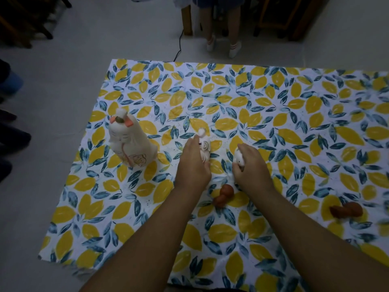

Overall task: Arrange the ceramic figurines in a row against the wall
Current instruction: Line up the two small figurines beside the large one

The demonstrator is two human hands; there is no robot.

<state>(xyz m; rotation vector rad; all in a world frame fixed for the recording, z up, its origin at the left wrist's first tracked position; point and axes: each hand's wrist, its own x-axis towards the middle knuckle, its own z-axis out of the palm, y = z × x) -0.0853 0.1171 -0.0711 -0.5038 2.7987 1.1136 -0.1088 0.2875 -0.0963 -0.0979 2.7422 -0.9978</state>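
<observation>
A tall white cat figurine [130, 142] with orange ears stands upright on the left of the lemon-print cloth [273, 106]. My left hand [192, 165] is closed around a smaller white figurine [204, 144] with swirl marks; its top pokes out above my fingers. My right hand [251, 165] grips a small round white figurine [240, 158], mostly hidden by the fingers. A brown gourd-shaped figurine [224, 194] lies on the cloth between my wrists. Another brown figurine [346, 210] lies on its side at the right.
The cloth lies on a pale floor [63, 102]. Beyond its far edge a person's legs in white socks [223, 45] stand by wooden furniture [187, 17], with a black cable [179, 47] on the floor. Dark shoes [10, 133] line the left edge.
</observation>
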